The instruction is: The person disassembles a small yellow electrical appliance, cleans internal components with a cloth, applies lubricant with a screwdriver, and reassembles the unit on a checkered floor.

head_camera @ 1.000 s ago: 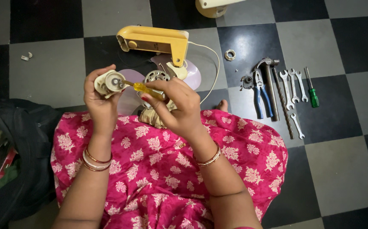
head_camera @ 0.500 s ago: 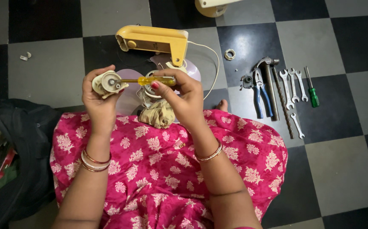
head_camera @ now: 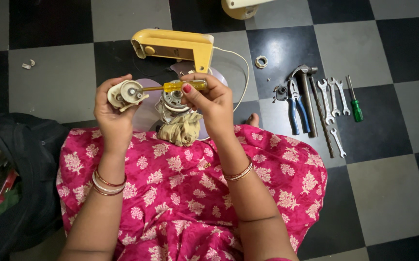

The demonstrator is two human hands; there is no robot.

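left hand (head_camera: pixel 113 112): raised over lap, holds small gear housing (head_camera: pixel 126 93), left of right hand
right hand (head_camera: pixel 208 107): holds screwdriver (head_camera: pixel 173 87) level, tip touching gear housing
motor (head_camera: pixel 173 101): on floor between hands, below screwdriver, cloth (head_camera: pixel 181 129) against its near side
fan base (head_camera: pixel 174 47): on floor beyond motor, cable (head_camera: pixel 241 72) running from its right end
nut (head_camera: pixel 261 61): right of fan base
pliers (head_camera: pixel 296 107), hammer (head_camera: pixel 307 94), spanners (head_camera: pixel 332 96): side by side, right of right hand
small screwdriver (head_camera: pixel 354 99): rightmost in tool row
bag (head_camera: pixel 11 179): left of lap, on floor
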